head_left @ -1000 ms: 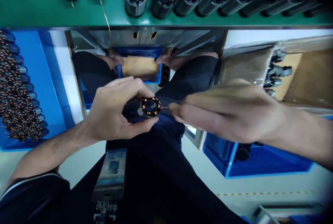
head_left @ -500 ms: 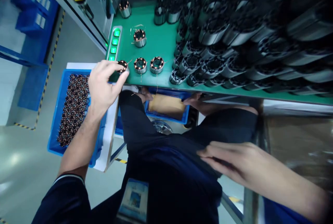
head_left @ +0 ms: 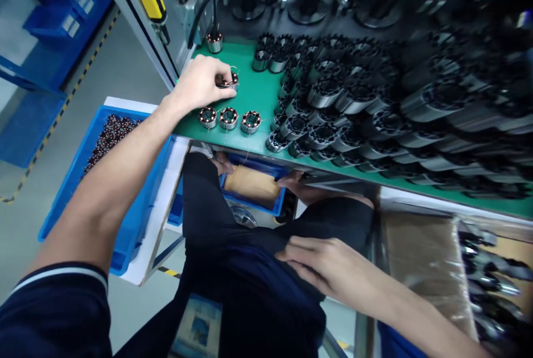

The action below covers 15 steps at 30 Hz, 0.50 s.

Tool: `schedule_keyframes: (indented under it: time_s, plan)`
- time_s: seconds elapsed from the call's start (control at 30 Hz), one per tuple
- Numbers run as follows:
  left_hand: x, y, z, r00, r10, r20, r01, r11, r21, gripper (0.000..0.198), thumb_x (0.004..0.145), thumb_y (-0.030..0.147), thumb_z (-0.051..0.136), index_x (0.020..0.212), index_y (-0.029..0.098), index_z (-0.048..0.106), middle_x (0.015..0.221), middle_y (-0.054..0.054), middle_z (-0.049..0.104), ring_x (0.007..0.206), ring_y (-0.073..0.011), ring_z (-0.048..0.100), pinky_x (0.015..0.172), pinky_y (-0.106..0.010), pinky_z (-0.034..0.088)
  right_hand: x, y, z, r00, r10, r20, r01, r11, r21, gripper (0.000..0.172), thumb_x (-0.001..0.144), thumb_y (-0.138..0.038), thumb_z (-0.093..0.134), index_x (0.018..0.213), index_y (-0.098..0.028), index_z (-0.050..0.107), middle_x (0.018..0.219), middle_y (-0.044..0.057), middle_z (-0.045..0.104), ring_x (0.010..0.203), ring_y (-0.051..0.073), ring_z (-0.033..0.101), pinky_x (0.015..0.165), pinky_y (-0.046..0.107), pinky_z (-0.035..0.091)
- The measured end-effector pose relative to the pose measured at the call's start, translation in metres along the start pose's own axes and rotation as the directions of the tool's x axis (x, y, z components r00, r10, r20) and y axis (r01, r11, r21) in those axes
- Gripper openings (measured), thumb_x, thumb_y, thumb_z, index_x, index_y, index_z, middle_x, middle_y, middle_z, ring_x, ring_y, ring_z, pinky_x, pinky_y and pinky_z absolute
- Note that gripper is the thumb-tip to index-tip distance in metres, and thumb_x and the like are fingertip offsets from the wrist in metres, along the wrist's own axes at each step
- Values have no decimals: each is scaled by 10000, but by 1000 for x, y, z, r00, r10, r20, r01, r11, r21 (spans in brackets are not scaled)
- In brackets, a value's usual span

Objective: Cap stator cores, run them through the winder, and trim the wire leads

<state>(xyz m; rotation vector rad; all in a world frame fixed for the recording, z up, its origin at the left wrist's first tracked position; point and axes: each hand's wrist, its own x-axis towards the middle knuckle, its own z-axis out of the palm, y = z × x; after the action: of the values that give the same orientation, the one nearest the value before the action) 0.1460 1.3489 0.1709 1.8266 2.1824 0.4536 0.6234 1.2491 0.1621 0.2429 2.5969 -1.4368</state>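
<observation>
Holding a wound stator (head_left: 229, 81) just above the green desk (head_left: 259, 94) in my left hand (head_left: 199, 84), pinched from above, a row of three similar stators (head_left: 229, 118) lying close beside it. My right hand (head_left: 322, 266) lies open on my dark trousers (head_left: 258, 258), grasping nothing. A light hold at the outer edge seems best, sparing the copper windings (head_left: 234, 84) and thin lead wires (head_left: 231, 67) from snagging.
</observation>
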Motion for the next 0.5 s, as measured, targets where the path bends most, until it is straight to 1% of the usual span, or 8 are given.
schedule_keyframes:
  time_s: [0.07,0.1,0.17,0.23,0.27,0.37,0.43,0.5]
  plan:
    - [-13,19,-11,999,26,-42,-30,994,-100,205,876,357,926,914,241,762,951,21,825,921,-193,765,1022,-428,675,1,-4,-4,985,-3,-171,22,994,110,295,1200,-193,599,1300,-225,875,1027,61,860,859,192,878,745,283,672]
    - [-27,34,-17,996,67,-66,-78,978,-195,203,927,363,878,1011,230,750,1010,33,829,943,-170,779,998,-390,679,2,-6,-7,957,32,-289,17,986,166,224,1189,-222,675,1286,-232,876,984,50,856,818,179,859,726,269,670]
    - [-64,70,-28,972,184,-145,-227,898,-377,447,856,327,969,1195,249,688,1062,31,818,992,-183,831,933,-360,710,4,-11,-13,843,175,-509,-4,948,319,137,1136,-241,818,1261,-257,872,898,15,833,719,153,808,667,239,662]
    - [-102,106,-32,934,333,-132,-351,773,-528,561,835,252,1032,1246,292,653,1202,5,797,1124,-232,894,970,-383,755,11,-17,-19,720,321,-616,68,850,523,272,1095,-253,890,1358,-304,842,954,1,846,722,152,806,631,228,677]
    - [-119,123,-31,908,402,-117,-392,721,-571,560,866,231,1036,1269,305,656,1311,-1,772,1202,-236,901,994,-372,767,16,-20,-21,692,363,-624,157,769,620,391,1086,-283,907,1459,-336,803,1065,10,867,802,170,838,648,242,707]
    - [-155,155,-14,874,483,-44,-407,681,-609,492,951,221,1019,1319,316,706,1354,28,800,1248,-200,893,1054,-321,766,33,-25,-24,751,343,-564,355,511,783,662,1082,-385,907,1688,-400,641,1393,45,859,1101,231,873,784,310,772]
    - [-170,161,4,892,452,4,-354,704,-615,429,969,282,1020,1317,318,772,1302,37,872,1164,-205,905,1048,-337,769,39,-27,-22,788,342,-512,352,432,830,713,1061,-381,922,1700,-384,604,1385,45,867,1202,248,871,914,341,774]
    - [-180,158,21,907,420,-20,-332,687,-647,459,975,379,1039,1370,331,810,1356,27,904,1144,-231,919,1026,-364,781,38,-28,-18,809,387,-443,271,423,865,728,1036,-400,949,1679,-356,611,1291,47,885,1243,273,877,996,379,767]
